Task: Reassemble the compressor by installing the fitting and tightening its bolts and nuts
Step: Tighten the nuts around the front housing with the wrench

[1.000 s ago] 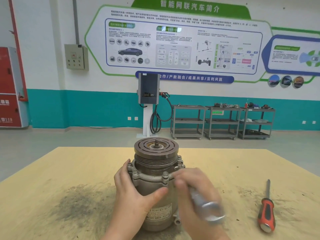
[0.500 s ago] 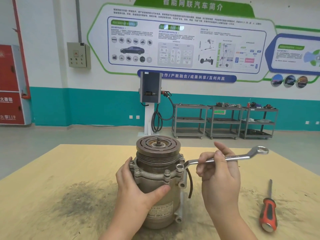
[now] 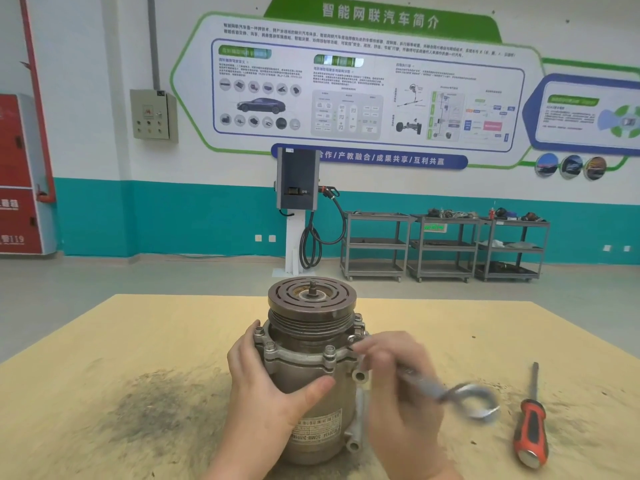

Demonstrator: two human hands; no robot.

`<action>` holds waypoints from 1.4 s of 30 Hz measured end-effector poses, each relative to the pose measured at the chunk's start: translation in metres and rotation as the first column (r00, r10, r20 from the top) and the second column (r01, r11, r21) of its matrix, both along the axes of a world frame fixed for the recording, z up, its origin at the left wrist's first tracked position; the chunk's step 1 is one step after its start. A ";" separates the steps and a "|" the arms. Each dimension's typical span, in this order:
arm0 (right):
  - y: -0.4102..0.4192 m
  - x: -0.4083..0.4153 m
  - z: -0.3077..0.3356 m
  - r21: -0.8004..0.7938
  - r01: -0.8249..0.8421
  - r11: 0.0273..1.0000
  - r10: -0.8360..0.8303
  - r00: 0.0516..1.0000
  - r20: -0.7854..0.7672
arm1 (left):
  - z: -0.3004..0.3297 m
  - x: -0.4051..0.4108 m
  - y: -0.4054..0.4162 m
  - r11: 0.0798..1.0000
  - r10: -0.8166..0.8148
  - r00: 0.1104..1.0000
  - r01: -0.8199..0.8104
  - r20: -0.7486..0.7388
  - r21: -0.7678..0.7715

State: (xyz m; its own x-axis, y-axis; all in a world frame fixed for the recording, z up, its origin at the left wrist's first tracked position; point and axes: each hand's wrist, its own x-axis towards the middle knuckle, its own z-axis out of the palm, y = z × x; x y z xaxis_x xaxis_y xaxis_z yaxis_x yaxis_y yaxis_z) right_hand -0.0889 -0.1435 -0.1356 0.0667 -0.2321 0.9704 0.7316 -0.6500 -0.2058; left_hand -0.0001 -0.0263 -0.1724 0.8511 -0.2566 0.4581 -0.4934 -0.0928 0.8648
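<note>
On yellow table [image 3: 104, 341], left hand [image 3: 263, 386] grips upright compressor [image 3: 311, 358]; right hand [image 3: 401, 386] holds blurred wrench [image 3: 460, 398]

wall banner [image 3: 381, 16] headed 智能网联汽车简介, red cabinet [image 3: 17, 174] numbered 119
</note>
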 end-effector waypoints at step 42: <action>-0.030 -0.011 0.018 0.741 -0.281 0.610 0.523 0.845 -0.110 | -0.002 -0.002 0.005 0.999 -0.034 0.997 0.037 0.073 -0.035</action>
